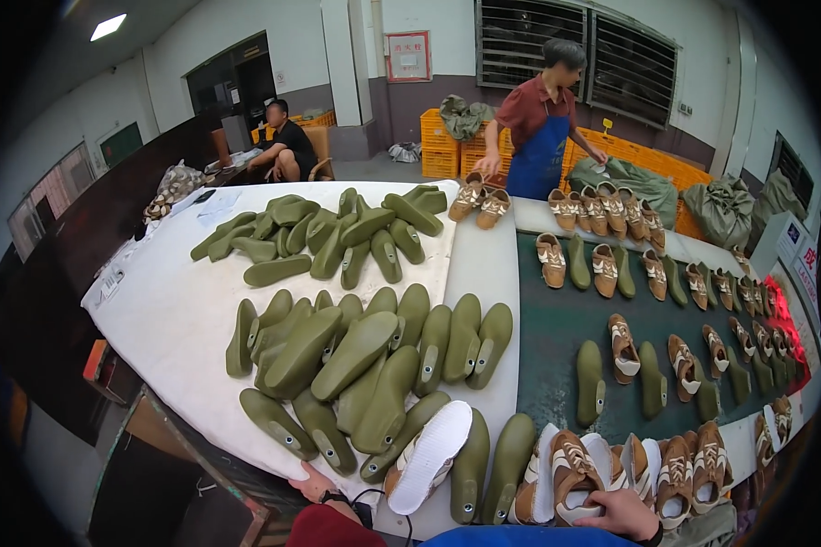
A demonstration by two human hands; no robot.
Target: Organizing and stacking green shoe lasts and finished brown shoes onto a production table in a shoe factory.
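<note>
My left hand [314, 483] rests at the near edge of the white-covered table, fingers partly in view and holding nothing that shows. A brown shoe on its side, its white sole [431, 460] facing up, lies just right of it, beside olive-green shoe lasts [470, 465]. My right hand [622, 513] grips the heel opening of a brown sneaker [575, 465] with white stripes, in the near row of shoes. Its fingertips reach the collar. More brown sneakers [708, 465] stand to its right. A large pile of olive lasts [369, 356] covers the table's middle.
On the right, a green conveyor belt [556, 319] carries rows of sneakers and lasts toward a red-lit machine opening [783, 319]. Across the table a person in a blue apron [543, 150] touches shoes. Another person [287, 146] sits far left. Orange crates [440, 144] stand behind.
</note>
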